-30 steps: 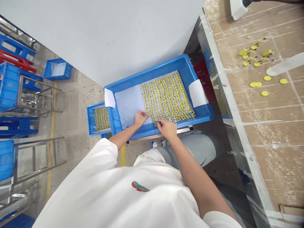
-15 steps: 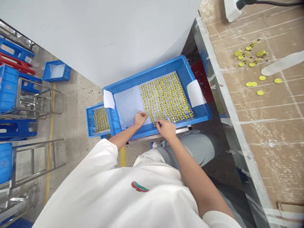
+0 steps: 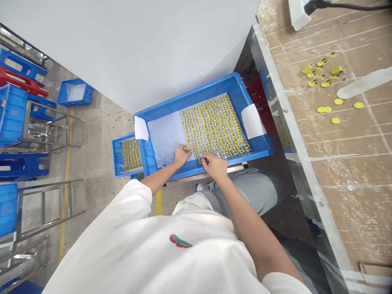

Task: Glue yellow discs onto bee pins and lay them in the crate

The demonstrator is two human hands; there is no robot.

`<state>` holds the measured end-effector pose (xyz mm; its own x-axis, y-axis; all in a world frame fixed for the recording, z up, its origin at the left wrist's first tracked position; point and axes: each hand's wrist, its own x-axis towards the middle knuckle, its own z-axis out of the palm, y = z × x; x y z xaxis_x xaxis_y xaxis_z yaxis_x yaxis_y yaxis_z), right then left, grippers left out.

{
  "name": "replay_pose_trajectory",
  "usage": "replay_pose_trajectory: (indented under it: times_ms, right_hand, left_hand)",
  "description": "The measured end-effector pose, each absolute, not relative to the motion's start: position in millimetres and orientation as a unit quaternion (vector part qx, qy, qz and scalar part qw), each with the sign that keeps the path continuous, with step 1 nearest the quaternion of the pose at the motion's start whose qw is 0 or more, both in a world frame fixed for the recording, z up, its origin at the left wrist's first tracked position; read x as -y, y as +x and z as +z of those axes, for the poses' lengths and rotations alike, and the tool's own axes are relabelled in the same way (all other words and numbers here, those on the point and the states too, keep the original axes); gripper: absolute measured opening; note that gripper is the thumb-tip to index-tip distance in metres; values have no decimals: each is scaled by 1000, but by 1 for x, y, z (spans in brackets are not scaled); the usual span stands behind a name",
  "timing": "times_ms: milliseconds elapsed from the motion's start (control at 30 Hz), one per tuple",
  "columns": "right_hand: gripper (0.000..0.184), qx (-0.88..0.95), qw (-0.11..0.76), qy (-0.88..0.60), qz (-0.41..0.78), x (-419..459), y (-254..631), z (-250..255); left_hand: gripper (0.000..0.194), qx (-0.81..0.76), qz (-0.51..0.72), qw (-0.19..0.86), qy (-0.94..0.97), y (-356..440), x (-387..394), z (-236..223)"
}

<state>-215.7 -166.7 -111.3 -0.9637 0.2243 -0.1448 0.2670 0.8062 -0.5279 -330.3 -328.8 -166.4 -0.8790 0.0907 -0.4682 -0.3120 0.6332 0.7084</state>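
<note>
A large blue plastic tray point(image 3: 186, 101) lined with white paper point(image 3: 167, 134) holds rows of small yellow-and-dark figures point(image 3: 214, 126) over its right part. My left hand point(image 3: 181, 155) is over the paper, fingers pinched together at the left edge of the rows. Close by, my right hand point(image 3: 215, 166) is closed in a pinch at the near end of the leftmost rows, by the tray's front wall. What either pinch holds is too small and covered to make out.
On the right, a cardboard-covered table point(image 3: 321, 147) carries loose yellow discs point(image 3: 335, 120), several yellow figures point(image 3: 338, 69) and a white power strip point(image 3: 298, 14). A smaller blue bin point(image 3: 114, 159) of yellow pieces stands left of the tray. Metal racks point(image 3: 43, 204) line the far left.
My left hand has shifted very slightly right and nearer the rows. My right hand stays almost in place; the whole view has moved a little.
</note>
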Motion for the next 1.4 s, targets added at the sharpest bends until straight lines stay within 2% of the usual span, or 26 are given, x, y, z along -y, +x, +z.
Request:
replay_pose_trajectory:
  times_ms: [600, 767, 900, 1033, 1167, 1300, 1400]
  right_hand:
    - [27, -939, 35, 131, -317, 166, -214, -111]
    - [26, -919, 18, 124, -374, 165, -213, -109]
    - [25, -884, -19, 119, -452, 163, -192, -96]
    - [25, -844, -62, 171, -505, 154, -124, -67]
    - [20, -815, -116, 277, -495, 149, -9, -34]
    - [20, -754, -216, 470, -405, 170, 123, -15]
    - [24, -665, -297, 618, -296, 197, 219, -10]
  left_hand:
    - [38, -877, 417, 212, -111, -334, 321, -163]
    - [37, -885, 416, 175, -113, -327, 323, -150]
    - [26, -887, 438, 134, -59, -310, 319, -122]
    - [23, -873, 466, 124, 69, -275, 294, -89]
    - [18, -832, 467, 181, 240, -221, 252, -69]
    - [17, -758, 414, 274, 423, -162, 203, -65]
    - [23, -719, 355, 295, 520, -121, 162, -68]
